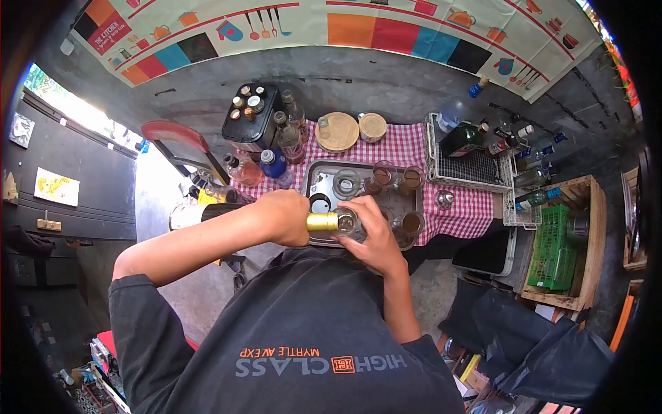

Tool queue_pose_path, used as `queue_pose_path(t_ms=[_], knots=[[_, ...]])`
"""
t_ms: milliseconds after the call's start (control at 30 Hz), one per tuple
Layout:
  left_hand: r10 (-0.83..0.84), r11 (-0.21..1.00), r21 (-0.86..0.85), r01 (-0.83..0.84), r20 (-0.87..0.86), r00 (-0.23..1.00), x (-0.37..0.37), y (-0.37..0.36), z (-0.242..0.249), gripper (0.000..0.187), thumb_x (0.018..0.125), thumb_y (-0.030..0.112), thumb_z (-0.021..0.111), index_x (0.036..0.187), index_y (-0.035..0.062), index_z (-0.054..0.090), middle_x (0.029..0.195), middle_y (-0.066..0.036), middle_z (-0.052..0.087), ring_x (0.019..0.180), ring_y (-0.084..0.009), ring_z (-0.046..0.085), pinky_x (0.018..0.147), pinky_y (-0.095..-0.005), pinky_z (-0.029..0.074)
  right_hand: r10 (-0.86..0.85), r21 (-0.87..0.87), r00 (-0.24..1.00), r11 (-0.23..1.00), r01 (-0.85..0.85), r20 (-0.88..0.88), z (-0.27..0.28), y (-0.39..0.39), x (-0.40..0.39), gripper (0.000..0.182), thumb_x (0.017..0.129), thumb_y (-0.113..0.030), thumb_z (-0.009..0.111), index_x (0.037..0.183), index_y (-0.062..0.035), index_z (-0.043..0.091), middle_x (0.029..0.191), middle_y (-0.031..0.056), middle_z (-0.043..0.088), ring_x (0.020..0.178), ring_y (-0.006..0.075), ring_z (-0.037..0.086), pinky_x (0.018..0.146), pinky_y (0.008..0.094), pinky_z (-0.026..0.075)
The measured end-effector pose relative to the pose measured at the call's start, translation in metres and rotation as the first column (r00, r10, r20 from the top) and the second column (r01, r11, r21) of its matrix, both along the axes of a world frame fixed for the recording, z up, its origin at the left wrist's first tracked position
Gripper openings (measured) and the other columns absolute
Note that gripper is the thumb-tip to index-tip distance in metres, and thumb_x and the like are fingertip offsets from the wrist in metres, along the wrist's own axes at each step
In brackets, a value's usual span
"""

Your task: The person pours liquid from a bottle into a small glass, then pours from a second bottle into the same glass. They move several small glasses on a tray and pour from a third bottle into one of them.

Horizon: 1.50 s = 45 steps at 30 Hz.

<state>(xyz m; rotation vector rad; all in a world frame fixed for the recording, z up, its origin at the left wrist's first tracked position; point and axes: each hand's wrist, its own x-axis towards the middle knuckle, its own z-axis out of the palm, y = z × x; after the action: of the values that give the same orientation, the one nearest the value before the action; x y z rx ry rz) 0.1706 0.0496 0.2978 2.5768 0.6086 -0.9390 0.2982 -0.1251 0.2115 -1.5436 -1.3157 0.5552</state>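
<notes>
My left hand [286, 215] grips a dark bottle with a pale label [185, 217] by its neck end, which is wrapped in gold foil. The bottle lies almost level, its gold mouth pointing right at the rim of a clear glass [347, 221]. Curled around that glass are the fingers of my right hand [376, 238]. Both hands are at the near side of a metal tray [358, 163]. Beyond them on the tray stand an empty-looking clear glass [347, 182] and several glasses with brown contents, among them a brown-filled glass [412, 222] right beside my right hand.
A red checked cloth [414, 141] covers the table. Behind the tray are a round wooden lid [337, 131], a blue bottle [274, 168] and a pink bottle [243, 170]. On the right stand a wire rack [469, 181] with bottles and a wooden crate [586, 241] around a green basket [552, 248].
</notes>
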Motion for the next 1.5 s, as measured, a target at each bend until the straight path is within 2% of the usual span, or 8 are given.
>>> queue_pose_path(t_ms=[300, 400, 500, 1200, 1500], knots=[[0.017, 1.000, -0.012, -0.017, -0.014, 1.000, -0.003, 0.001, 0.003, 0.031, 0.073, 0.020, 0.068, 0.089, -0.0067, 0.074, 0.092, -0.029, 0.072, 0.092, -0.0401, 0.072, 0.085, -0.0451, 0.058, 0.007, -0.001, 1.000, 1.000, -0.007, 0.012, 0.000, 0.003, -0.003, 0.059, 0.071, -0.005, 0.086, 0.125, -0.0028, 0.063, 0.114, 0.0125, 0.060, 0.106, 0.0294, 0.062, 0.093, 0.0374, 0.049], [0.021, 1.000, -0.001, -0.022, -0.091, 0.996, -0.001, 0.001, 0.005, 0.038, 0.075, 0.023, 0.068, 0.102, -0.0032, 0.075, 0.104, -0.025, 0.073, 0.100, -0.0372, 0.072, 0.088, -0.0444, 0.058, 0.013, -0.004, 1.000, 1.000, -0.013, 0.006, -0.001, 0.004, -0.004, 0.059, 0.071, -0.006, 0.087, 0.125, -0.0029, 0.063, 0.114, 0.0124, 0.060, 0.107, 0.0294, 0.062, 0.093, 0.0374, 0.049], [0.028, 1.000, -0.011, -0.029, -0.032, 0.999, -0.006, 0.002, 0.004, 0.033, 0.073, 0.020, 0.067, 0.092, -0.0068, 0.074, 0.094, -0.028, 0.072, 0.093, -0.0399, 0.072, 0.086, -0.0451, 0.058, 0.016, -0.010, 1.000, 1.000, -0.016, 0.001, -0.001, 0.006, -0.005, 0.059, 0.071, -0.006, 0.087, 0.125, -0.0030, 0.063, 0.114, 0.0124, 0.060, 0.107, 0.0292, 0.063, 0.093, 0.0374, 0.049], [0.052, 0.998, -0.015, -0.053, -0.059, 0.997, -0.010, 0.003, 0.004, 0.035, 0.074, 0.021, 0.068, 0.095, -0.0065, 0.073, 0.098, -0.028, 0.072, 0.097, -0.0401, 0.071, 0.089, -0.0451, 0.057, 0.026, -0.009, 1.000, 1.000, -0.026, -0.016, -0.001, 0.007, -0.010, 0.058, 0.072, -0.006, 0.087, 0.124, -0.0024, 0.063, 0.116, 0.0127, 0.060, 0.108, 0.0296, 0.063, 0.095, 0.0375, 0.049], [0.060, 0.997, -0.048, -0.057, 0.050, 0.997, -0.015, 0.005, -0.002, 0.029, 0.073, 0.018, 0.066, 0.085, -0.0079, 0.073, 0.090, -0.030, 0.071, 0.091, -0.0425, 0.071, 0.086, -0.0466, 0.057, 0.012, 0.001, 1.000, 1.000, -0.012, -0.022, 0.000, 0.007, -0.009, 0.057, 0.072, -0.006, 0.087, 0.123, -0.0015, 0.063, 0.114, 0.0117, 0.060, 0.107, 0.0277, 0.062, 0.094, 0.0369, 0.049]])
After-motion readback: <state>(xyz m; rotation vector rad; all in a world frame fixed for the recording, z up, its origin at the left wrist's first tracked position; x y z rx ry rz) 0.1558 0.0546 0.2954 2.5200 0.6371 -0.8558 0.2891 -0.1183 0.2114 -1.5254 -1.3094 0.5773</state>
